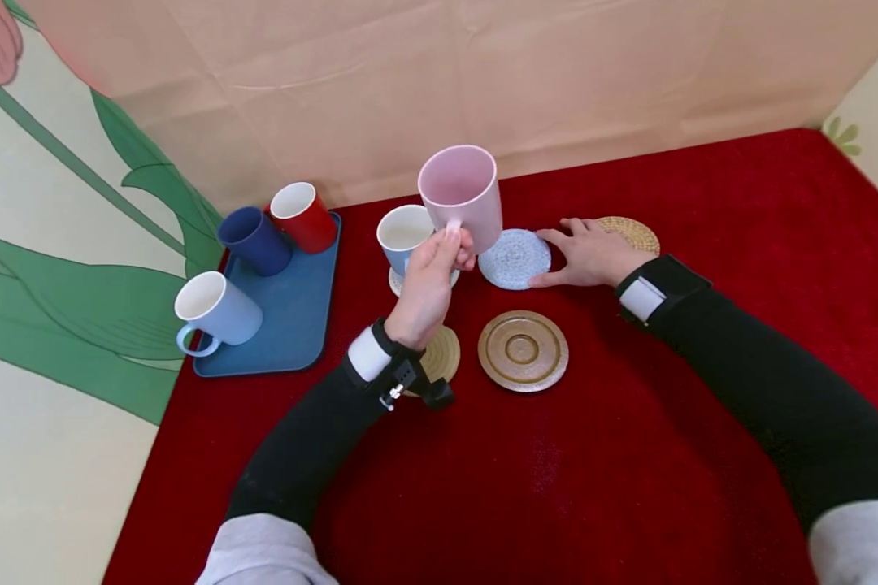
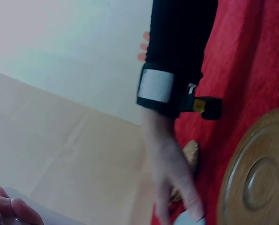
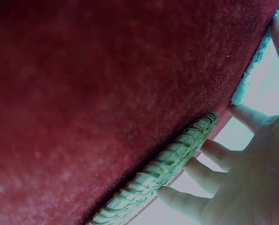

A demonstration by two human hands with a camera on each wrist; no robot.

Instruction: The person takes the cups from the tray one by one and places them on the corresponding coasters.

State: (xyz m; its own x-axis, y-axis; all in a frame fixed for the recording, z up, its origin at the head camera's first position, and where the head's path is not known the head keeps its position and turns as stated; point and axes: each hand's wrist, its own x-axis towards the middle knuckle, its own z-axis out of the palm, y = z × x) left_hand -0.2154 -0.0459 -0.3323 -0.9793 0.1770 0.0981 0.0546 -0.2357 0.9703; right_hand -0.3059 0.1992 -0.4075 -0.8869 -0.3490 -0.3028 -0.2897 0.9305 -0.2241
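My left hand [image 1: 428, 284] grips a pink mug [image 1: 479, 213] by its handle, raised over the table. Behind that hand, a white-and-blue mug [image 1: 402, 231] stands on a pale round coaster [image 1: 395, 282]. My right hand [image 1: 593, 256] is spread low over the cloth, thumb and index fingertip at the edge of a light blue crocheted coaster [image 1: 514, 258]. In the right wrist view its other fingers [image 3: 184, 201] lie along a woven straw coaster [image 3: 162, 171], which the hand partly covers in the head view.
On the left, a blue tray [image 1: 293, 317] holds a red mug [image 1: 310, 223], a dark blue mug [image 1: 256, 244] and a light blue mug [image 1: 223, 313]. Nearer me lie a brown wooden coaster [image 1: 523, 351] and a tan coaster [image 1: 442, 353], partly under my left wrist. Red cloth [image 1: 556, 487] covers the table.
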